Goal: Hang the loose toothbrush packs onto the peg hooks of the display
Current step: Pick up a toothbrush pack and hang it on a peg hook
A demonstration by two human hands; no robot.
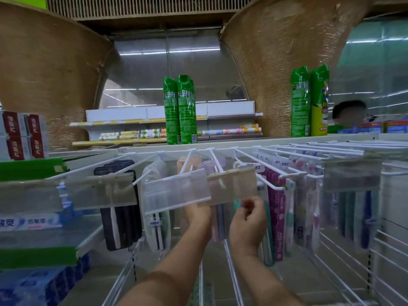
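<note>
White peg hooks (271,184) stick out of the display toward me, each fronted by a clear price-label holder (176,191). Toothbrush packs hang from them: black ones (120,224) at left, a white pack (156,226), purple packs (278,217) and more at right. My left hand (197,215) reaches up beside a pink and blue toothbrush pack (217,226); the label holder hides its fingers. My right hand (249,219) has curled fingers pinching the top of a clear pack with a teal toothbrush (269,246), just under a hook's tip.
Green spray cans (180,111) stand on the display's top shelf, with two more cans (309,102) at right. Toothpaste boxes (28,224) fill shelves at left. Bare white wire hooks (344,257) jut out low on the right. A person's head (348,113) shows beyond the display.
</note>
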